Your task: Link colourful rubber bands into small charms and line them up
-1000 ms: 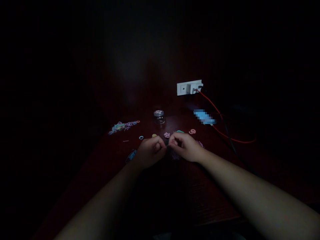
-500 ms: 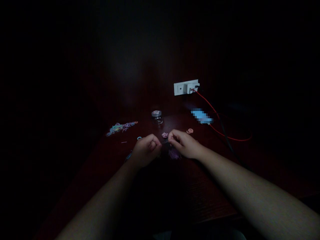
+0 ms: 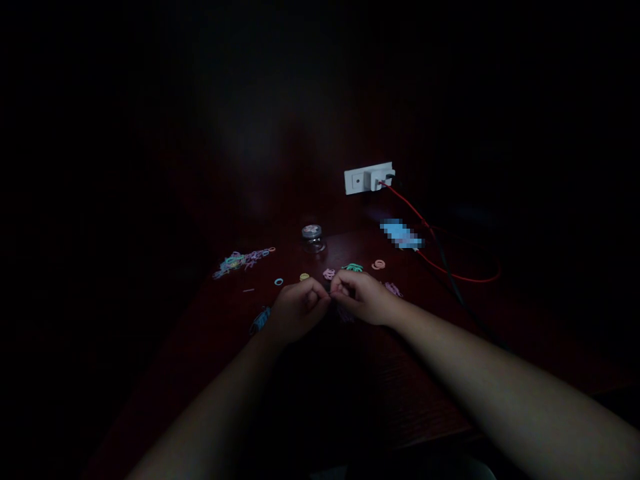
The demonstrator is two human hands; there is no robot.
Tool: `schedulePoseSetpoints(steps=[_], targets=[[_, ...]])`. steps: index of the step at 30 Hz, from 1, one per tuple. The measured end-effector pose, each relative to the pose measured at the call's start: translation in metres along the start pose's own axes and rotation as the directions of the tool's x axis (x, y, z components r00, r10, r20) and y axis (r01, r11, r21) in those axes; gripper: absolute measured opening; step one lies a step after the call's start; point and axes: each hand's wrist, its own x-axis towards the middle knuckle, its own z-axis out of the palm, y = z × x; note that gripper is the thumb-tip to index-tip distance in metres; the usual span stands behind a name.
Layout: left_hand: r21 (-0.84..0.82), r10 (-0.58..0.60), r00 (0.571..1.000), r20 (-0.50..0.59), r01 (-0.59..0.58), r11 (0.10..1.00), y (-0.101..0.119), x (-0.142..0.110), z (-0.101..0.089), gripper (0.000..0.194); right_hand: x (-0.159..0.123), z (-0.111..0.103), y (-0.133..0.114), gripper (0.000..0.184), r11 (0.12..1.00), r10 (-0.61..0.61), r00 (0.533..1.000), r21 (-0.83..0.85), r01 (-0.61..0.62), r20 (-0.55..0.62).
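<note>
My left hand (image 3: 300, 308) and my right hand (image 3: 364, 297) meet over the dark table, fingertips almost touching. Both are closed in a pinch on one thin rubber band (image 3: 330, 293), of which only a dark sliver shows between them. Just beyond my fingers lie a pink bunch of bands (image 3: 329, 274), a green bunch (image 3: 353, 267) and a yellow band (image 3: 305, 277). A purple bunch (image 3: 345, 313) is partly hidden under my right hand, with more purple bands (image 3: 393, 289) past its knuckles. Beside my left wrist sits a blue bunch (image 3: 260, 320).
A mixed heap of bands (image 3: 243, 260) lies at the far left. A small lidded clear jar (image 3: 313, 238) stands at the back. Behind, a wall socket (image 3: 369, 179) holds a charger; its red cable (image 3: 445, 271) runs to a blurred-out blue object (image 3: 401, 234). Orange bands (image 3: 379, 265) lie at right.
My hands have come closer together, and the band stretched between them has shortened. The green and yellow bands beyond my hands now show. The view has shifted slightly.
</note>
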Motion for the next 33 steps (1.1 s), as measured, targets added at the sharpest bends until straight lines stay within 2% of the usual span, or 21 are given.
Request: schedulePoseSetpoints(steps=[17,33], targets=[[0.051,0.052,0.999,-0.014,-0.051,0.997,-0.01,0.001,0.003,0.012,0.001,-0.007,0.001,0.009,0.993,-0.03,0.999,-0.11,0.028,-0.014],[-0.009,-0.015,0.999,-0.047,0.014,1.0,-0.013,0.003,0.004,0.01,0.002,-0.015,0.003,0.012,0.982,-0.08,0.996,-0.175,0.072,-0.038]])
